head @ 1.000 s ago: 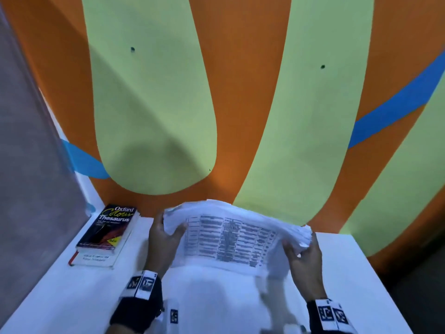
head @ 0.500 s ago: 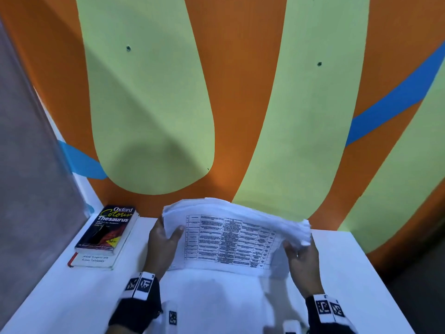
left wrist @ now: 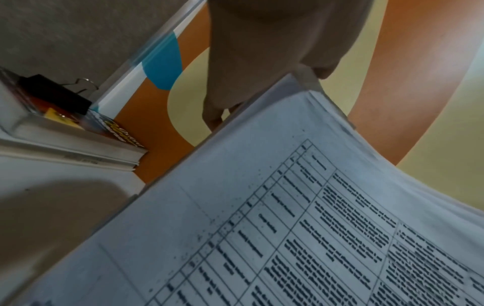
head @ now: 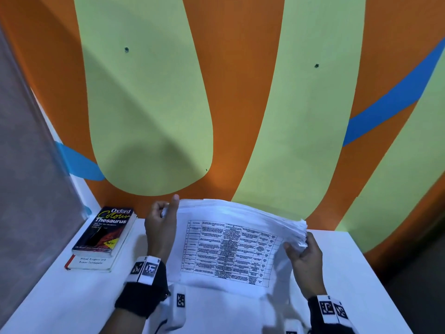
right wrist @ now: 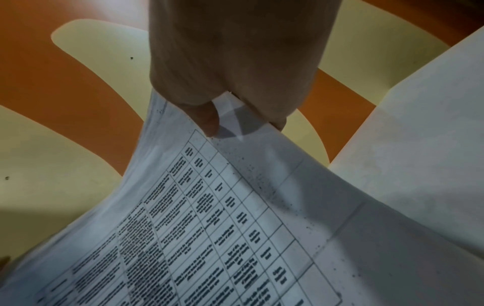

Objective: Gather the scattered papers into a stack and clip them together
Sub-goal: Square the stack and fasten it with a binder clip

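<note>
A thick stack of white papers point(head: 231, 249) with a printed table on its front sheet stands on its lower edge on the white table point(head: 60, 297), leaning back towards the wall. My left hand point(head: 168, 204) holds the stack's upper left corner, thumb raised along the edge and fingers curled behind. My right hand point(head: 297, 244) pinches the fanned right edge, thumb in front and fingers behind; the right wrist view shows this pinch point(right wrist: 243, 122) on the papers point(right wrist: 235, 227). A black binder clip point(left wrist: 52, 93) lies on top of the book, seen in the left wrist view.
Two stacked books, the top one an Oxford Colour Thesaurus point(head: 103, 235), lie at the table's back left corner. An orange, green and blue wall point(head: 240, 116) rises right behind the table. A grey partition point(head: 29, 165) bounds the left side. The table's right edge point(head: 370, 273) drops to the floor.
My left hand has slid up the stack's left edge to the top corner, and its thumb has left the front sheet. The right hand keeps its pinch.
</note>
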Motion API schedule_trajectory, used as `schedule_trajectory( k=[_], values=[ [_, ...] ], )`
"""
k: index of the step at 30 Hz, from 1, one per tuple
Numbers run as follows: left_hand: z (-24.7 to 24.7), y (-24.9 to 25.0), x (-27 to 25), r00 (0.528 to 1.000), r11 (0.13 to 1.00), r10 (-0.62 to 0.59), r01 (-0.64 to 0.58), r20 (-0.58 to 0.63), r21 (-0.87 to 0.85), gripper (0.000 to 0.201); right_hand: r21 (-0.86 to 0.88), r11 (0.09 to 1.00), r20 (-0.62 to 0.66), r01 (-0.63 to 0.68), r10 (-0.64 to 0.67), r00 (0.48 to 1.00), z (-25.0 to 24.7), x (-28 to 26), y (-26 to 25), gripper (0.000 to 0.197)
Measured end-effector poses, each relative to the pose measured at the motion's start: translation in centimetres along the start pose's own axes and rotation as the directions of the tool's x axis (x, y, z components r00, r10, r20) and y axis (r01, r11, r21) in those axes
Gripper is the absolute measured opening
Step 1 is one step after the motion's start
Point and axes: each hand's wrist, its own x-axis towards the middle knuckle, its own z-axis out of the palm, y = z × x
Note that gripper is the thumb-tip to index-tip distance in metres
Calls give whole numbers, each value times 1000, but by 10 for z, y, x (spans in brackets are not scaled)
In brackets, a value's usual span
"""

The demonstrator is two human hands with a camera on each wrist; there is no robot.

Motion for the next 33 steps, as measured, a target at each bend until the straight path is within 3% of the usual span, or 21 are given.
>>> schedule_trajectory(
  k=[3,6,9,12,16,20,23,26,30,33],
  values=[
    [0,-7,0,1000,1000,-12,12,-24,1,28,-4,1000,1,-4,4,1000,-4,0,1,30],
    [-2,-5,-5,999,998,35,-35,2,-58,35,4,1000,28,-21,21,999,-7,0,6,32],
    [-8,-10,-9,977,993,118,-118,178,-8,35,-15,999,26,-34,35,999,-7,-1,7,28],
    [-14,-25,-12,947,987,105,-138,302,88,42,24,999,30,-42,41,999,-2,-2,4,22],
    [-14,-10,-12,975,984,146,-162,169,80,15,86,996,-37,-35,38,999,3,3,-11,23],
    [-24,8,-5,961,973,228,-232,159,6,16,118,993,-45,-12,17,999,1,10,-29,35],
    [-31,-14,-7,966,990,102,-123,236,74,39,100,993,65,-55,49,997,1,8,-18,53],
    [-32,-42,-13,976,990,-25,-6,218,141,69,-50,997,47,-51,53,997,4,-1,-4,41],
    [-36,-36,-11,985,1000,-14,9,173,30,79,54,998,-43,-19,22,999,5,2,-16,26],
    [-38,-47,-10,972,997,-76,72,223,28,74,57,997,21,-59,58,998,4,5,-7,40]
  ],
)
